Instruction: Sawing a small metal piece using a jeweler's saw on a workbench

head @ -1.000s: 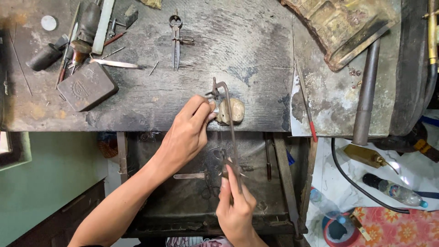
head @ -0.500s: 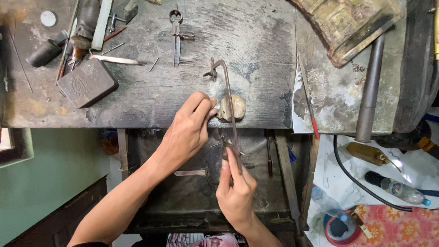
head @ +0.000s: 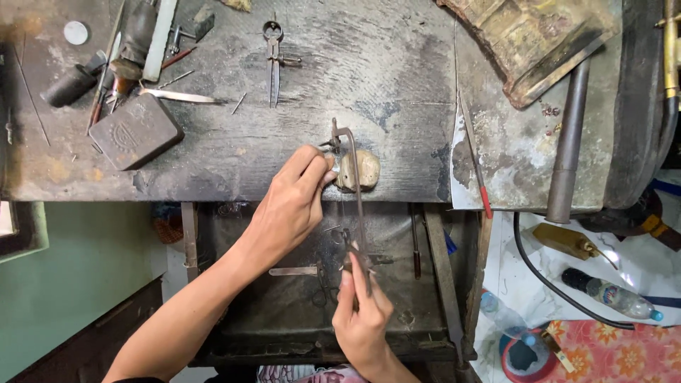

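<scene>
1. The right hand [head: 363,323] has its fingers clamped on the handle of a jeweller's saw frame [head: 352,195], which stands against the near edge of the worn wooden surface [head: 234,163]
2. The left hand [head: 291,206] has its fingertips pinched together on a small workpiece, too small to make out, held against the pale rounded bench peg [head: 362,170] at the surface's edge
3. To saw well here, my judgement is that the frame should run straight along its own line with light pressure, the wrist loose, and the left fingertips pressing the piece firmly to the peg and kept beside the blade, not in its path
4. The saw frame's long axis runs from near to far in the head view, almost in line with the person's forearm: the handle points back toward the body below the surface's edge, and the bent top of the frame points away, reaching onto the surface just beyond the peg
5. A pair of dividers [head: 273,60] lies farther back on the surface, well apart from the hands
6. A dark metal block [head: 135,131] and a cluster of hand tools [head: 135,42] sit at the far left; a long metal rod [head: 567,142] lies to the right
</scene>
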